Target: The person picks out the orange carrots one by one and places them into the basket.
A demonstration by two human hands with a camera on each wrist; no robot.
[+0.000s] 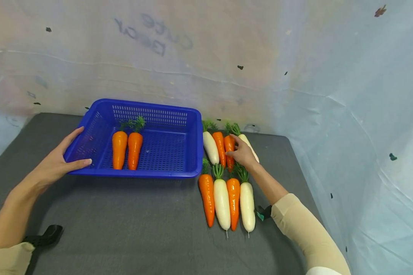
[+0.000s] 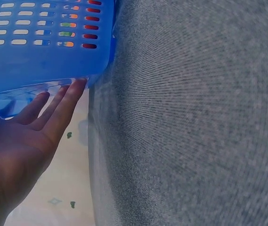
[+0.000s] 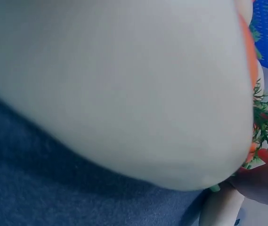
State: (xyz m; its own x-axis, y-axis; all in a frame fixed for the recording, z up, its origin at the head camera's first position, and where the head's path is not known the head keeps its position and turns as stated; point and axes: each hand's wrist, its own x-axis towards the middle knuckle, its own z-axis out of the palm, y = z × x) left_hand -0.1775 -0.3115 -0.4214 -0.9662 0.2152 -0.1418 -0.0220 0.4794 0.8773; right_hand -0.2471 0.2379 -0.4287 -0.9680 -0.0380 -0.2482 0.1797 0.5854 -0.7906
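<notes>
My left hand (image 1: 56,160) holds the left front corner of a blue plastic basket (image 1: 172,174), thumb over the rim and fingers along its outer left side. In the left wrist view the fingers (image 2: 68,101) reach up to the edge of the basket (image 2: 44,63). Two carrots (image 1: 119,151) with green tops lie side by side inside. To the right, my right hand (image 1: 243,153) has its thumb and fingers on a carrot (image 1: 229,143) in the back row. A white radish (image 1: 249,147) lies beside that hand, partly covered by it.
In the back row also lie a white radish (image 1: 211,147) and a carrot (image 1: 219,147). Nearer me, carrots (image 1: 207,198) and white radishes (image 1: 221,202) alternate in a front row. A grey cloth (image 1: 130,225) covers the table; pale sheeting (image 1: 227,46) hangs behind and right.
</notes>
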